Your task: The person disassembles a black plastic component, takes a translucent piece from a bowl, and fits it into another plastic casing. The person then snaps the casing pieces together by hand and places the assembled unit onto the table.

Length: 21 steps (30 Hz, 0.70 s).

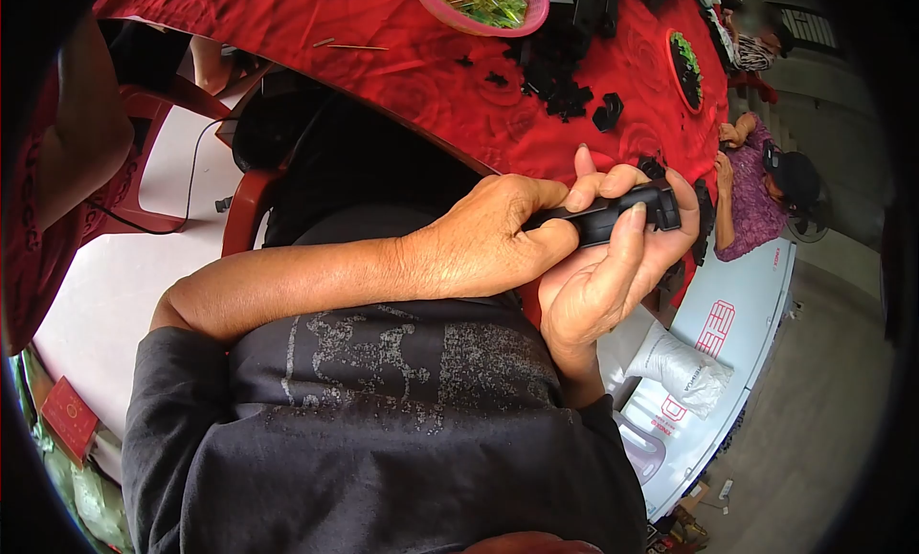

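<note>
My left hand (pixel 498 230) comes in from the left, back upward, with thumb and forefinger pinched on the near end of a long black plastic piece (pixel 601 223). The piece has a squared, notched far end. My right hand (pixel 603 276) cradles that far end, palm turned up, its thumb pressed on top and its fingers curled round the far side. Both hands are in front of my chest, just off the table edge. Where the fingers wrap it, part of the piece is hidden.
On the red-covered table (pixel 316 10) lie a heap of small black parts (pixel 560 90), a pink basket (pixel 541 18) of green-yellow pieces and a red-rimmed tray (pixel 671 66). A person (pixel 756 195) sits at the right, another person (pixel 81 133) at the left. A white bag (pixel 680 367) is at lower right.
</note>
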Available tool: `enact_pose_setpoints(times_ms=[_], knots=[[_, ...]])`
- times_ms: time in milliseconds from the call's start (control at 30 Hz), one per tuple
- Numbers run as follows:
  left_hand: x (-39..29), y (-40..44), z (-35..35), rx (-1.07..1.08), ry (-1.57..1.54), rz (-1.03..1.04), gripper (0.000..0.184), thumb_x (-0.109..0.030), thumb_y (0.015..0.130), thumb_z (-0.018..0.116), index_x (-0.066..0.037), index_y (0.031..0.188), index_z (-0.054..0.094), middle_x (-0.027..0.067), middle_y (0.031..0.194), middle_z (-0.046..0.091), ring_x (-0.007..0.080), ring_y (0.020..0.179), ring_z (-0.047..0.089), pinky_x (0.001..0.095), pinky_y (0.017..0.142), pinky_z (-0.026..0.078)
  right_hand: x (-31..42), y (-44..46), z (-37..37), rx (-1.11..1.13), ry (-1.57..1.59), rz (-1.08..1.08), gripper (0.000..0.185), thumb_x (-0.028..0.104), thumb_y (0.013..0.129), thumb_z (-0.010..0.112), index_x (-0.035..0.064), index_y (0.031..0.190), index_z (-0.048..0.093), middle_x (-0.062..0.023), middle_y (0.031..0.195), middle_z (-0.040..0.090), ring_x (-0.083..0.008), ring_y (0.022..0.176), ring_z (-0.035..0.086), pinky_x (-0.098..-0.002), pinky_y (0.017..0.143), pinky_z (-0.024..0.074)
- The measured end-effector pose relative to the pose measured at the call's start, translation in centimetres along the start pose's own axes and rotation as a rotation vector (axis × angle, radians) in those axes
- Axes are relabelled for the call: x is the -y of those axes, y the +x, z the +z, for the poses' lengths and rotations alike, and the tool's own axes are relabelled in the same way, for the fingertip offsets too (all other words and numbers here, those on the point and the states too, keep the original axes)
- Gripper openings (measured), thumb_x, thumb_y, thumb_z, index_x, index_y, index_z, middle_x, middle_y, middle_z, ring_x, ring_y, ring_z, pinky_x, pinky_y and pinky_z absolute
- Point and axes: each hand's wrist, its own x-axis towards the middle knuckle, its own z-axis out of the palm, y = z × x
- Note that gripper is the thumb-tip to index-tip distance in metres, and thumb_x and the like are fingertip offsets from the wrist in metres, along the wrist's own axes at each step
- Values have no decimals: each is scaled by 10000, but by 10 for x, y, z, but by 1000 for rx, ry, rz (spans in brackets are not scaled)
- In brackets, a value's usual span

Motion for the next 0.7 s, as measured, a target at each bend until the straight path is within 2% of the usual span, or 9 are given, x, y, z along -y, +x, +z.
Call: enact_pose_setpoints(times_ms=[33,67,200,300,333,433,667,700], knots=[[-4,0,1,-16,4,-24,244,-104,863,500,40,1010,630,23,729,591,70,690,554,246,599,454,0,0,1,0,11,3,408,145,968,424,38,1348,320,-152,989,507,-208,790,542,-558,1022,423],[-6,-1,1,-32,7,-49,241,-97,845,491,39,983,634,23,723,588,68,683,550,243,595,451,-1,1,-2,18,50,32,405,85,983,421,68,1358,272,-117,1013,509,-188,758,562,-508,1007,435],[-1,-2,2,-67,-35,-71,190,-86,843,483,21,900,630,8,698,575,61,645,531,244,575,442,-5,1,-5,108,24,10,408,78,989,409,67,1371,266,-101,1029,504,-178,780,560,-503,1033,406],[5,-2,3,-100,-104,-13,184,-79,853,471,13,883,628,0,692,570,55,632,523,235,573,436,-5,2,-4,166,7,25,405,70,995,408,67,1374,265,-91,1030,500,-174,809,553,-490,1040,401],[5,-2,1,-117,-99,-28,218,-135,810,539,41,862,657,47,680,620,80,663,574,286,597,475,-4,3,-1,154,-23,19,408,108,982,415,70,1369,291,-123,1022,502,-207,814,559,-545,1054,385],[7,-1,-4,-94,-74,-60,199,-110,815,529,29,864,664,8,670,575,48,668,522,259,585,445,-5,4,-2,196,-7,32,406,108,986,424,80,1369,292,-118,1015,501,-209,818,560,-552,1059,367],[8,-2,-1,-102,-143,-29,197,-66,841,509,27,909,670,-39,692,562,27,707,511,229,623,442,-6,3,-3,201,5,48,406,100,989,432,84,1368,289,-105,1022,500,-204,820,558,-546,1060,363],[8,-2,0,-104,-144,1,192,-44,845,488,22,905,658,-24,705,570,37,695,523,228,612,440,-6,2,-3,205,4,45,407,97,988,433,84,1368,289,-105,1023,499,-203,821,559,-545,1060,364]])
